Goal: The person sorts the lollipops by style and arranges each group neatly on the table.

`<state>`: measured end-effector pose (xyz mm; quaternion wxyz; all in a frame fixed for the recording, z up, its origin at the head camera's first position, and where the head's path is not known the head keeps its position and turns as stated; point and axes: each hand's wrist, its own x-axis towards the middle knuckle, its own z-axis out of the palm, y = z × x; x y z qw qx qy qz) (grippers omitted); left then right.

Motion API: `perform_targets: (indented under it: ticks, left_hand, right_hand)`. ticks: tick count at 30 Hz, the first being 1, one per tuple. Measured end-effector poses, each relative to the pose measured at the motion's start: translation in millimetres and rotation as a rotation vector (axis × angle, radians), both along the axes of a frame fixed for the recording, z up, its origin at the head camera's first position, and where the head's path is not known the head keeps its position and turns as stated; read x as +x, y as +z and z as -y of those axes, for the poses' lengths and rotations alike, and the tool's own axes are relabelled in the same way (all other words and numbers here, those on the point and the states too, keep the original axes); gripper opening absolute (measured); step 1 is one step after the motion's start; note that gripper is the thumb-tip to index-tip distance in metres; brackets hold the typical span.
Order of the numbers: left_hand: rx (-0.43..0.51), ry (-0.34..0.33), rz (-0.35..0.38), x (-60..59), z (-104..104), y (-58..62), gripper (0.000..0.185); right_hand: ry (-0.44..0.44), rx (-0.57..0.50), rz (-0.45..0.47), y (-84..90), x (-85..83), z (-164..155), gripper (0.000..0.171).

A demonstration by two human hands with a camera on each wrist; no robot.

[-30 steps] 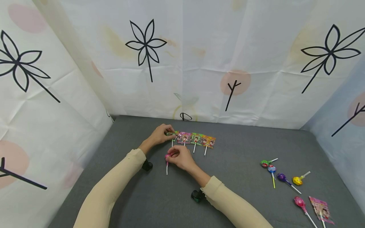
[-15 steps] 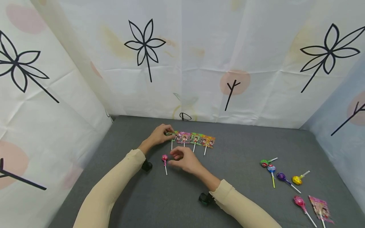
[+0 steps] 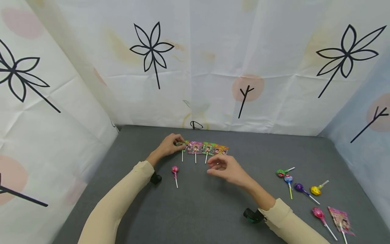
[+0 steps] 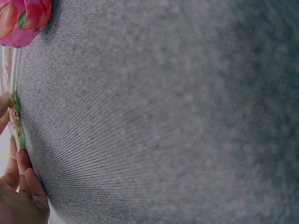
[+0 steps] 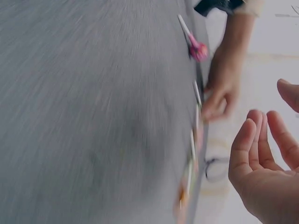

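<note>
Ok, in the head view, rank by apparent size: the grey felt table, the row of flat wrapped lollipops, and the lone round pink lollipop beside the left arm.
1. Grey felt table, by far the largest.
2. Row of flat wrapped lollipops, whose end the left hand pinches.
3. Lone round pink lollipop, smallest.
All lie about equally far from the camera, so the order is safe.

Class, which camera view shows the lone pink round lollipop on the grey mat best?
The head view: the pink round lollipop lies whole, stick included, on the grey mat. The left wrist view catches only part of its wrapped head at the top left corner; the right wrist view shows it small and blurred.
</note>
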<state>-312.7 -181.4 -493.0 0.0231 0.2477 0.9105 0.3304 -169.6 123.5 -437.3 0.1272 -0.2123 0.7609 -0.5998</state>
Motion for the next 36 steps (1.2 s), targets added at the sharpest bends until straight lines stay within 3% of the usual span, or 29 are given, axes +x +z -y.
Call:
perform_targets:
  ticks: [12, 17, 24, 36]
  left_hand:
    - [0.020, -0.015, -0.003, -0.8, 3, -3.0, 0.016]
    - [0.038, -0.032, -0.038, -0.1, 3, -3.3, 0.015]
    - [-0.001, -0.005, 0.013, -0.1, 0, -2.2, 0.018]
    - [-0.004, 0.013, 0.014, -0.8, -1, -3.8, 0.017]
  right_hand:
    - [-0.143, 0.004, -0.055, 10.5, 29.2, -111, 0.026]
    - [-0.210, 0.047, -0.041, 13.9, 40.7, -141, 0.026]
    - [-0.268, 0.097, -0.030, 16.8, 57.1, -177, 0.027]
    - [-0.378, 0.269, -0.020, 16.4, 87.8, -247, 0.031]
